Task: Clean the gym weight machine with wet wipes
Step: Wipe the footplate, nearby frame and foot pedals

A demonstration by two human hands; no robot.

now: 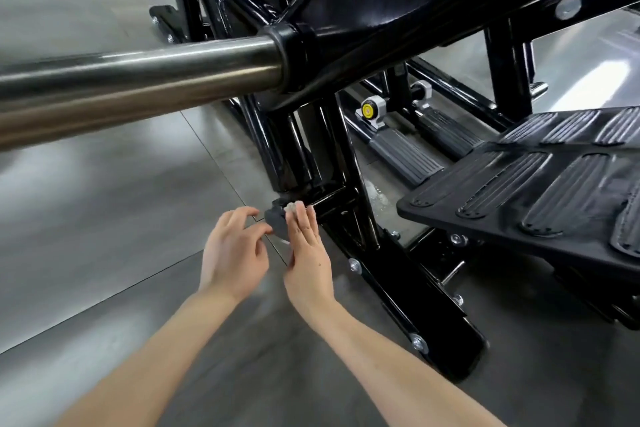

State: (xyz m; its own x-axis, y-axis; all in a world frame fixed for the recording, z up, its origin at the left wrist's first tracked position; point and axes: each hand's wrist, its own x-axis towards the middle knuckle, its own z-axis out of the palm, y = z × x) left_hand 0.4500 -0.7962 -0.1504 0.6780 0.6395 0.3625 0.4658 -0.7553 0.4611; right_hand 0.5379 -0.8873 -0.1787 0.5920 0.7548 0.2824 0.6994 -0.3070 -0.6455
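The black frame (360,45) of the weight machine fills the upper right, and its upright post (332,163) comes down to the floor just beyond my hands. A small dark grey pack (274,219) is held between my hands low in front of that post, with a bit of white wipe (290,207) showing at its top. My left hand (232,250) has curled fingers, and its thumb and forefinger pinch the pack's left edge. My right hand (306,253) lies against the pack's right side with straight fingers; its thumb is hidden.
A thick steel bar (138,83) juts from the frame across the upper left, above my hands. A ribbed black footplate (540,191) stands at the right, with grey pedals (405,156) behind it. A bolted base rail (415,308) runs along the grey floor (104,218).
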